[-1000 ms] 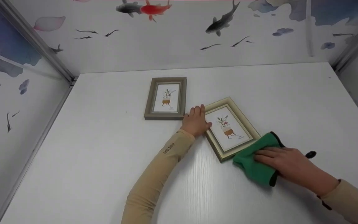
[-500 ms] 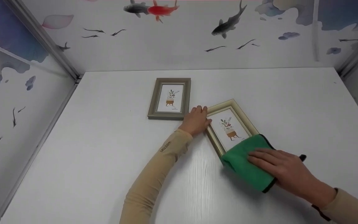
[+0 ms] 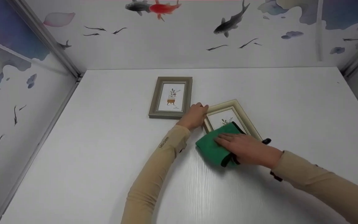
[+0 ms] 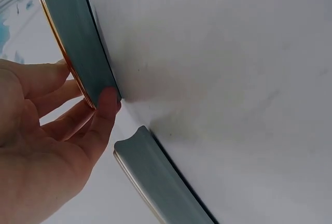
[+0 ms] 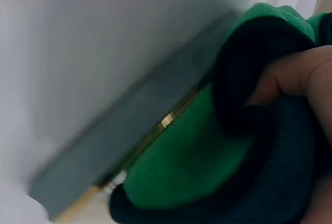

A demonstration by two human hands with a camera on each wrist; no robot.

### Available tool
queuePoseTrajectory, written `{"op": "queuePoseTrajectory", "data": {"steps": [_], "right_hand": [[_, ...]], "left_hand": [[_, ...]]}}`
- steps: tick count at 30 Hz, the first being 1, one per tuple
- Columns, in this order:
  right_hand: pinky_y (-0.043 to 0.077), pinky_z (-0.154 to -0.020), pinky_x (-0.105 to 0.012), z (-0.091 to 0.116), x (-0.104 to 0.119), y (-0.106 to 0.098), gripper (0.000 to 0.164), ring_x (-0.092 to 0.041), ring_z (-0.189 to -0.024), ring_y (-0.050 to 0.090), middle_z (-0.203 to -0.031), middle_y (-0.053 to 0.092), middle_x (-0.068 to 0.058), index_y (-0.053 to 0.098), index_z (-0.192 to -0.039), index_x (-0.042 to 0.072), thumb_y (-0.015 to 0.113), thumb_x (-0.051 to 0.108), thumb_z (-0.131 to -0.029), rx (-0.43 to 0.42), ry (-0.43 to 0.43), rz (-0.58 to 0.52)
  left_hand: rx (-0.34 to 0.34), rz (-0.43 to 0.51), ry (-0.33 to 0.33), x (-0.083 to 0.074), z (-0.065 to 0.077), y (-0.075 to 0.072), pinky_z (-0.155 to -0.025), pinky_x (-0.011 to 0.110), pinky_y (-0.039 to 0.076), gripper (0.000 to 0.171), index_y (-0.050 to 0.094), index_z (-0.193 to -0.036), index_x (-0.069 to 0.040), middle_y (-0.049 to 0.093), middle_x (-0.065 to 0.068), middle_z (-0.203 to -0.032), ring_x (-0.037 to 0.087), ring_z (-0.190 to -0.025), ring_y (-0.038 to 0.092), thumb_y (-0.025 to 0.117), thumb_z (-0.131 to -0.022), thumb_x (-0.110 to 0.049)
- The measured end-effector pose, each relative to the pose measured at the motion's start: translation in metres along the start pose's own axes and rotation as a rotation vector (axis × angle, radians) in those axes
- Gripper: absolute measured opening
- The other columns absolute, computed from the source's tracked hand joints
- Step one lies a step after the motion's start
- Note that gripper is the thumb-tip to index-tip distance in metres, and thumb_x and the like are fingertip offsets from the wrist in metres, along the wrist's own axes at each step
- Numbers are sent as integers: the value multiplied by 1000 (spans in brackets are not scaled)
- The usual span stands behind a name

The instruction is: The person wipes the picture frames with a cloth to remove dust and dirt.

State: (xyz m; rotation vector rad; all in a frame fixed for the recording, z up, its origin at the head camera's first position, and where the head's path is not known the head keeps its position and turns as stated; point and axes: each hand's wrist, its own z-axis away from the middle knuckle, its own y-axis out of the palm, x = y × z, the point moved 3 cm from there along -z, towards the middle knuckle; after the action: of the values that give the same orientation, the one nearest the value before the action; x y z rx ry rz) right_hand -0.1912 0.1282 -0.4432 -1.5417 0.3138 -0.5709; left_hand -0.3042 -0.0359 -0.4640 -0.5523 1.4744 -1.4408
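A light gold picture frame (image 3: 246, 118) with a plant picture lies slanted on the white table. My left hand (image 3: 194, 116) holds its left corner; in the left wrist view, thumb and fingers go round the frame's edge (image 4: 75, 32). My right hand (image 3: 247, 147) grips a green cloth (image 3: 211, 144) with black edging and presses it over the frame's lower part, covering much of the picture. The right wrist view shows the thumb tucked into the folded cloth (image 5: 187, 162), beside the frame's side. A darker taupe picture frame (image 3: 154, 99) lies behind my left hand, to its left.
The white table (image 3: 104, 149) meets a back wall (image 3: 172, 46) printed with fish and a left side wall (image 3: 11, 149). A small black piece (image 3: 266, 141), partly hidden, shows beyond my right wrist.
My right hand has swept the cloth leftward and up across the gold frame's lower part. My left hand stays at the frame's corner. The camera view has shifted slightly.
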Motion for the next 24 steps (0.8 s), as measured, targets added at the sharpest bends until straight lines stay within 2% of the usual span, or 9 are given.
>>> {"op": "queuePoseTrajectory", "data": {"steps": [5, 9, 14, 18, 21, 24], "right_hand": [[43, -96, -51, -28, -21, -5, 63, -41, -122, 49, -134, 50, -29, 42, -138, -10, 71, -1, -84, 19, 29, -31], [41, -98, -51, -35, -30, -1, 64, -40, -125, 47, -137, 48, -27, 41, -139, -8, 70, -5, -82, -2, 23, -53], [45, -94, -51, -15, -22, -1, 67, -38, -123, 50, -135, 52, -23, 47, -137, -5, 74, -9, -76, -9, -4, -97], [49, -89, -49, 10, -3, -10, 64, -35, -116, 55, -126, 59, -18, 54, -131, -2, 76, -12, -71, 52, -42, -130], [50, -86, -49, 20, 11, -20, 61, -34, -115, 56, -121, 63, -13, 58, -127, 1, 78, -11, -71, 101, -49, -90], [50, -85, -52, 19, 15, -22, 62, -35, -121, 51, -125, 62, -12, 58, -128, 3, 80, -7, -71, 136, -16, -33]], "left_hand": [[31, 52, 37, 4, 0, -2, -101, 36, 40, 45, 38, -147, -3, 51, 19, -132, 29, -122, 49, 45, -103, -12], [38, 67, 61, 8, 1, -2, -102, 37, 40, 46, 36, -147, -1, 49, 22, -133, 30, -123, 48, 44, -103, -10], [47, 70, 43, 6, 1, 0, -102, 35, 39, 48, 32, -148, 0, 47, 21, -134, 29, -123, 47, 45, -103, -12], [40, 79, 39, 4, 3, 0, -103, 35, 39, 49, 32, -148, 0, 46, 22, -134, 29, -124, 47, 46, -103, -12], [41, 96, 33, 5, 3, 1, -103, 34, 38, 50, 33, -148, 0, 46, 21, -134, 29, -124, 46, 48, -103, -13], [62, 129, 20, 5, 2, 2, -103, 34, 37, 51, 31, -149, -2, 44, 20, -137, 27, -125, 45, 47, -103, -13]]}}
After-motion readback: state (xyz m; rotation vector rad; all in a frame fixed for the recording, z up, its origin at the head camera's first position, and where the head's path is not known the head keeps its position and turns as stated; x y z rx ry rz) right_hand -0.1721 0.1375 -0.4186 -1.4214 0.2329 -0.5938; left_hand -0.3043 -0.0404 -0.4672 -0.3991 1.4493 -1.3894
